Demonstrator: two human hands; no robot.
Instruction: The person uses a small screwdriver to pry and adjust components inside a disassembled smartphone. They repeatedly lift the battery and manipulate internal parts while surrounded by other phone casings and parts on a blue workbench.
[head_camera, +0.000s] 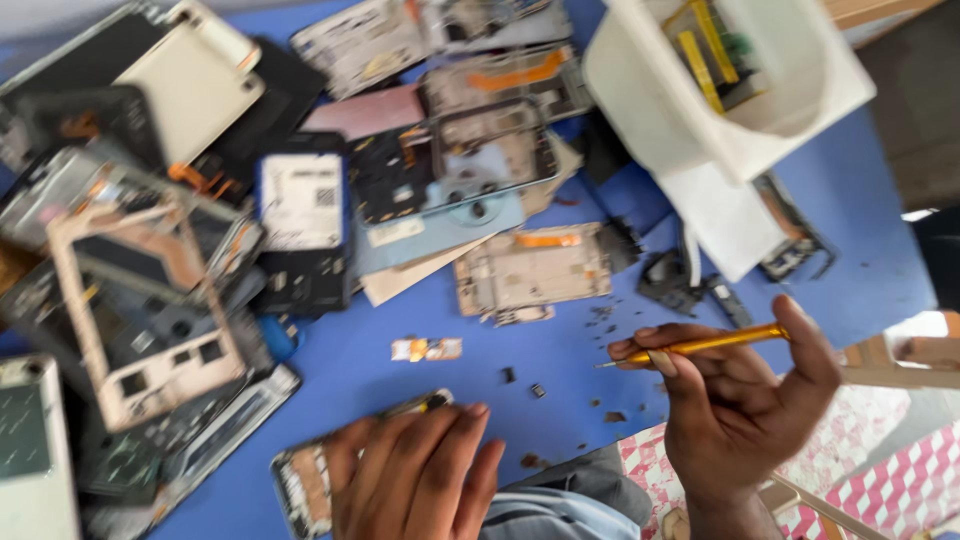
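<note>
Screwdriver (700, 346) near-horizontal, tip pointing left, pinched in right hand (745, 400) fingers; left hand (415, 470) flat on phone frame (305, 485)

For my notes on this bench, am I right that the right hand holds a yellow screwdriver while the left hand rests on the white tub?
Not quite. The right hand does hold the yellow screwdriver, but the left hand rests on an opened phone at the table's near edge, not on the white tub, which stands at the far side. The head view shows this.
</note>
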